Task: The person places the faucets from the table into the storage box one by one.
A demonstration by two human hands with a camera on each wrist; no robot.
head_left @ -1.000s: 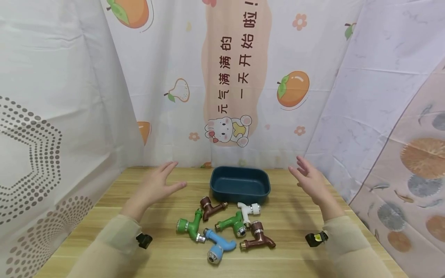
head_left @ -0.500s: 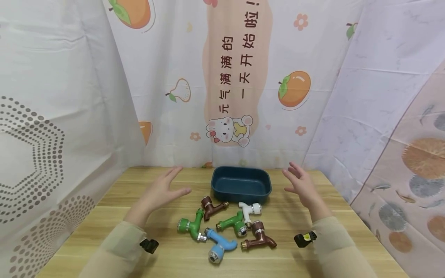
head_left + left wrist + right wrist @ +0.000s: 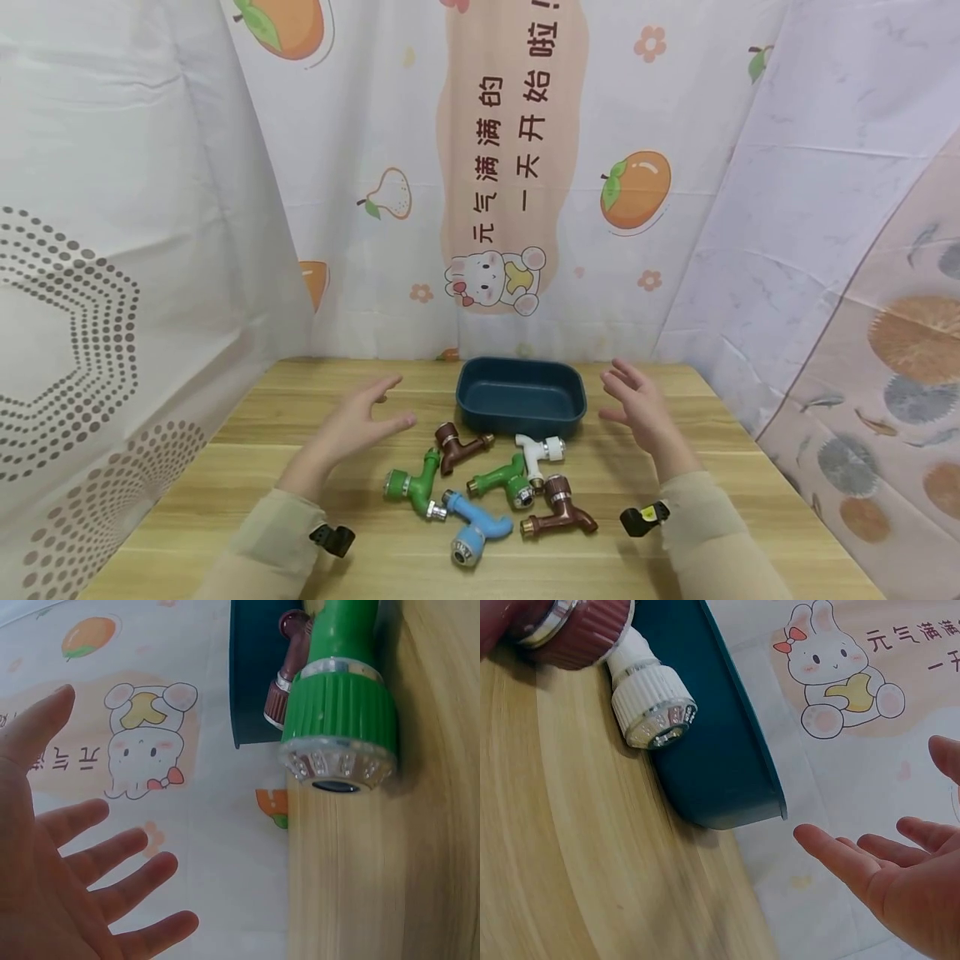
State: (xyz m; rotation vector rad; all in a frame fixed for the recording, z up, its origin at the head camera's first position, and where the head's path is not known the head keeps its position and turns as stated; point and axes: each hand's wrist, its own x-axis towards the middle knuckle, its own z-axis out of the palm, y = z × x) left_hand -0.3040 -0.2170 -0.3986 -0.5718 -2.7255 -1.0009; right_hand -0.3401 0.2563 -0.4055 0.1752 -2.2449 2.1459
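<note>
The left hand (image 3: pixel 360 429) hangs wide, thumb well apart from spread fingers, with nothing in it; the right hand (image 3: pixel 641 408) is likewise wide, fingers relaxed, holding nothing. Between them lie the taps. Just to the left hand's right, on the person's side of it, is the left green tap (image 3: pixel 420 492), with the far brown tap (image 3: pixel 453 457) off its thumb. On the right hand's inner side, the white tap (image 3: pixel 534 454) and, closer to the person, the near brown tap (image 3: pixel 560 512) are nearest. The middle green tap (image 3: pixel 510 479) and the blue tap (image 3: pixel 477 525) lie between the hands, the blue one nearer the person than either. The blue-green tray (image 3: pixel 510 423) stands between the hands too, to the left of the right fingertips. A good pick-up probably means drawing a hand back toward the person, lowering it beside one tap and pinching the body between thumb and fingers; the rounded, ribbed knobs could roll in a loose hold. The middle taps sit close together, so lifting straight up should avoid knocking neighbours, and one hand reaching inward at a time should avoid a clash.
</note>
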